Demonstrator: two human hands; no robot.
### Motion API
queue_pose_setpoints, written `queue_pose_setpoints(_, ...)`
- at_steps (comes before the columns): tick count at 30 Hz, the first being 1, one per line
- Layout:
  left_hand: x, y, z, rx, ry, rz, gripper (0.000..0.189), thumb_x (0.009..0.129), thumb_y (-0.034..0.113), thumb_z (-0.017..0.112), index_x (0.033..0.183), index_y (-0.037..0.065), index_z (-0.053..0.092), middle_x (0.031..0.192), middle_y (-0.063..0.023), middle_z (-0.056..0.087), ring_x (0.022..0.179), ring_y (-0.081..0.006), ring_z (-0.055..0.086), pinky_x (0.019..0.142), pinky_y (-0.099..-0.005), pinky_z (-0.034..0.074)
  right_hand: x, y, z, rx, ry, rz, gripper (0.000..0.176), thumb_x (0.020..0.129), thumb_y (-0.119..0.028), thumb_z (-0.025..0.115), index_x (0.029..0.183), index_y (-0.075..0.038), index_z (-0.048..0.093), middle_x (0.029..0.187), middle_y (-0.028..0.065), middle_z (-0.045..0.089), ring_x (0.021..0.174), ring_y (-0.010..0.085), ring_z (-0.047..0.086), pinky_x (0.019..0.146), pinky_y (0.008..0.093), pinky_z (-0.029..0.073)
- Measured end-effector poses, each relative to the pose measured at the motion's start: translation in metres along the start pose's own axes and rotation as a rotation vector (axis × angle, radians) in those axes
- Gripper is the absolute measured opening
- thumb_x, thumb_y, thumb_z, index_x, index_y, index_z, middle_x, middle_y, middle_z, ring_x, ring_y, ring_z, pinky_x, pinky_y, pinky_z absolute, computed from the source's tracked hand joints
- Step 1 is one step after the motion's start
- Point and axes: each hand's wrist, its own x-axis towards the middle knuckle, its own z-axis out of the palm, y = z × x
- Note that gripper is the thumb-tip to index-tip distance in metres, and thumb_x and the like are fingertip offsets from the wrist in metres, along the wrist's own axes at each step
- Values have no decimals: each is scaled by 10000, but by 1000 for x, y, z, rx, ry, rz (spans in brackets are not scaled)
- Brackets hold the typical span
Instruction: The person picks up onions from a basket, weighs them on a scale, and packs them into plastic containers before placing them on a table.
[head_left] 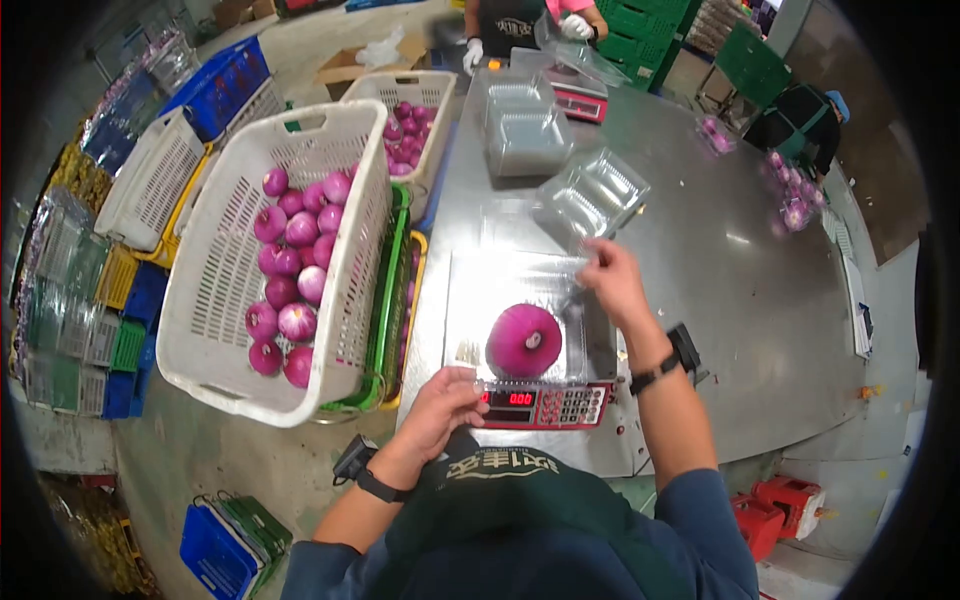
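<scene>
A purple onion (524, 341) sits in a clear plastic box (573, 335) on a red digital scale (540, 406), whose visible display reads 0.00. My right hand (612, 283) pinches the box's clear plastic at the far right corner. At the near left corner, the bent fingers of my left hand (440, 410) close on the box's edge, just beside the scale's display. Beyond my right hand lies an open clear plastic box (597, 193), with a stack of similar boxes (530, 142) behind it.
Left of the metal table (720, 290) stands a white crate (345, 300) of purple onions, with a second white crate (440, 95) behind. Across the table, a gloved person (515, 25) works by another scale (580, 103). Another person (800, 125) bends near bagged onions (795, 195) at right.
</scene>
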Motion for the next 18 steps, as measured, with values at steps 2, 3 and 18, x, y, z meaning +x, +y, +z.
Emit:
queue_pose_setpoints(2, -3, 8, 1, -29, -31, -4, 322, 973, 91, 650, 1251, -2, 516, 1084, -138, 678, 901, -249, 713, 751, -354, 600, -51, -12, -13, -353, 26, -522, 702, 739, -84, 752, 1417, -68, 571, 821, 74, 650, 721, 216, 640, 708, 347, 544)
queue_pose_setpoints(3, -3, 10, -2, -28, -53, -15, 327, 974, 88, 644, 1259, -8, 514, 1054, -127, 668, 914, -254, 714, 767, -361, 596, -83, -34, -22, -487, -59, -543, 715, 740, -101, 755, 1428, -83, 561, 809, 88, 651, 746, 239, 656, 734, 373, 549)
queue_pose_setpoints(18, 13, 11, 15, 174, 187, 82, 313, 901, -25, 620, 1189, 6, 501, 845, -132, 662, 647, -188, 661, 481, -254, 486, -170, 20, 18, 365, -60, 329, 365, 906, 10, 638, 1243, 58, 506, 722, 46, 626, 574, 113, 596, 552, 267, 496)
